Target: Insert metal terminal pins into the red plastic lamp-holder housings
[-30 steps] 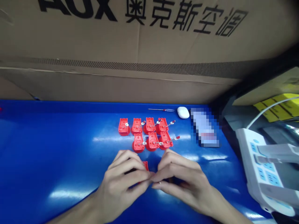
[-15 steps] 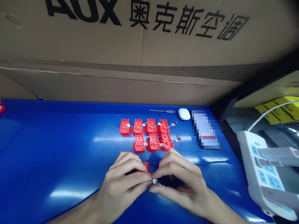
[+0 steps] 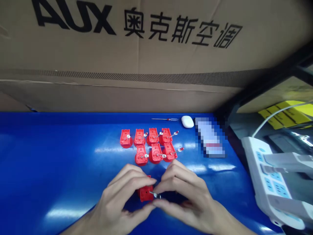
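Note:
My left hand (image 3: 127,197) curves around a red plastic housing (image 3: 146,193), with its fingers at the far edge and its thumb at the near edge. The housing's open side faces up and shows a dark hole. A small silver-and-white metal piece (image 3: 155,195) is pinched between the thumb and forefinger of my right hand (image 3: 186,195). One end of this piece reaches over the housing's right side. Beyond my hands, several similar red housings (image 3: 141,155) stand in two rows, with small pin-like parts sticking out of them.
A thin screwdriver (image 3: 168,119), a white rounded case (image 3: 187,121) and a pixelated flat object (image 3: 210,137) lie at the back of the blue table (image 3: 61,163). A large cardboard box (image 3: 102,55) stands behind. At right are a white power strip (image 3: 271,182) and yellow boxes (image 3: 286,114).
My left fingers have moved off the small metal piece and spread around the red housing, which now shows more. My right hand still pinches the piece. The view has shifted slightly.

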Demonstrator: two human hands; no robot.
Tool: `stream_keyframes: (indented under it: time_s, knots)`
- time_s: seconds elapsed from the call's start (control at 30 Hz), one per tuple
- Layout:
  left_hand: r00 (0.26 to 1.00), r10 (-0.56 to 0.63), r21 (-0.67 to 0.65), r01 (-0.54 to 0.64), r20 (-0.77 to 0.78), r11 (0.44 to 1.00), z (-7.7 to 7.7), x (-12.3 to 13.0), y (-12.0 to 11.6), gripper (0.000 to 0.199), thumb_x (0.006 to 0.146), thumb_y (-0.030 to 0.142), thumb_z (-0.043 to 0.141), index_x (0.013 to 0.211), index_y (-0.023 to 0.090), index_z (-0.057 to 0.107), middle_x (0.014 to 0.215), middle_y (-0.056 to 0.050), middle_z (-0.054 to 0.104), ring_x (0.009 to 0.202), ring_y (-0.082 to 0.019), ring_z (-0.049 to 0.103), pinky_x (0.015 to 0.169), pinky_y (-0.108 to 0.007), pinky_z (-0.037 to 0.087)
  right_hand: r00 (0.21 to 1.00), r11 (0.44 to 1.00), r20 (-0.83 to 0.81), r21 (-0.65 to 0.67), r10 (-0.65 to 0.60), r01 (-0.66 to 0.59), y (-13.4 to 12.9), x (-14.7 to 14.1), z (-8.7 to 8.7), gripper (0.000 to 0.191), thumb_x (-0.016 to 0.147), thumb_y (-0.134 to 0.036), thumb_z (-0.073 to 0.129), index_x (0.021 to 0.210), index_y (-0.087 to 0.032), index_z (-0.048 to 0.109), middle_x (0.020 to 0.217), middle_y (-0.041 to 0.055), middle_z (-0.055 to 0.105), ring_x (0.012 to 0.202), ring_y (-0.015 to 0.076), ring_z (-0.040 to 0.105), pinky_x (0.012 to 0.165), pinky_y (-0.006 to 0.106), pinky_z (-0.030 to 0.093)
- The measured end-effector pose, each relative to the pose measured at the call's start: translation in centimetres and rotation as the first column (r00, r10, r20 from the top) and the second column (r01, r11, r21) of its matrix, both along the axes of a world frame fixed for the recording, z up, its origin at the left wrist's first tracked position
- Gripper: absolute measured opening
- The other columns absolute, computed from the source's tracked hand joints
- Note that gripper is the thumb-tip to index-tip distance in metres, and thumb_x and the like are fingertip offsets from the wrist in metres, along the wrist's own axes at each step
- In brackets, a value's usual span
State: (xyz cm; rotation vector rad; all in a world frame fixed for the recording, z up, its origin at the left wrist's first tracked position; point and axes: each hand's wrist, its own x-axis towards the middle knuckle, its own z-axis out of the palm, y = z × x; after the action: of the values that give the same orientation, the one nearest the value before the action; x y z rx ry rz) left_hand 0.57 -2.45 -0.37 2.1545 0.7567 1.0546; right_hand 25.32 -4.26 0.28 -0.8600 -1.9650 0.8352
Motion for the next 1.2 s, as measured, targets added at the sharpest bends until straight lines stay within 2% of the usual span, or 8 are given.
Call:
stream_keyframes:
  time_s: [0.1,0.23,0.53,0.73,1.0,1.2]
  knots:
    - [0.998,-0.032,-0.013,0.031,-0.049,0.999,0.25,-0.26,0.23,0.036,0.093,0.012,0.084,0.126,0.017,0.070,0.112,-0.010,0.074,0.107,-0.022,0.069,0.092,-0.034,0.063,1.000,1.000,-0.002,-0.017,0.007,-0.007,-0.04,0.06,-0.06,0.016,0.100,-0.021,0.082,0.115,-0.019,0.076,0.100,0.0041,0.071,0.087,0.0174,0.063,0.080,0.033,0.051]
    - [0.996,-0.067,-0.030,0.065,-0.064,0.997,-0.04,-0.29,0.40,0.025,0.096,0.005,0.078,0.117,0.018,0.072,0.115,-0.010,0.072,0.110,-0.022,0.068,0.093,-0.035,0.062,1.000,0.999,0.011,-0.030,0.018,-0.018,-0.09,0.10,-0.07,0.014,0.104,-0.022,0.078,0.118,-0.020,0.075,0.099,0.0043,0.072,0.087,0.0182,0.063,0.079,0.034,0.051]
    - [0.990,-0.119,-0.081,0.113,-0.074,0.990,-0.45,-0.45,0.38,0.024,0.098,0.003,0.074,0.116,0.018,0.071,0.117,-0.011,0.071,0.110,-0.023,0.067,0.092,-0.036,0.062,0.997,0.997,0.063,-0.065,0.042,-0.038,-0.43,0.20,-0.53,0.016,0.104,-0.023,0.078,0.119,-0.022,0.074,0.101,0.0038,0.073,0.089,0.0184,0.064,0.082,0.036,0.050]
    - [0.991,-0.108,-0.073,0.102,-0.082,0.992,-0.62,-0.50,0.13,0.029,0.098,0.006,0.077,0.122,0.018,0.069,0.118,-0.011,0.070,0.111,-0.023,0.066,0.093,-0.037,0.061,0.999,0.998,0.031,-0.045,0.034,-0.033,-0.26,0.21,-0.36,0.014,0.104,-0.022,0.077,0.118,-0.019,0.075,0.101,0.0044,0.073,0.088,0.0175,0.063,0.082,0.034,0.051]
    - [0.992,-0.090,-0.046,0.086,-0.093,0.995,-0.09,-0.55,0.14,0.021,0.102,0.002,0.069,0.117,0.016,0.072,0.117,-0.010,0.072,0.108,-0.021,0.067,0.092,-0.032,0.062,0.999,0.998,0.030,-0.056,0.031,-0.030,-0.16,0.45,0.04,0.022,0.104,-0.018,0.078,0.125,-0.020,0.075,0.102,0.0048,0.073,0.089,0.0175,0.065,0.081,0.034,0.053]
    - [0.992,-0.089,-0.024,0.087,-0.089,0.996,0.24,-0.16,0.26,0.022,0.101,0.000,0.066,0.114,0.017,0.075,0.112,-0.010,0.073,0.104,-0.022,0.069,0.084,-0.033,0.064,0.994,0.996,0.073,-0.048,0.079,-0.075,-0.24,0.42,-0.11,0.027,0.105,-0.028,0.079,0.131,-0.022,0.074,0.101,0.0049,0.073,0.089,0.0186,0.064,0.081,0.035,0.053]
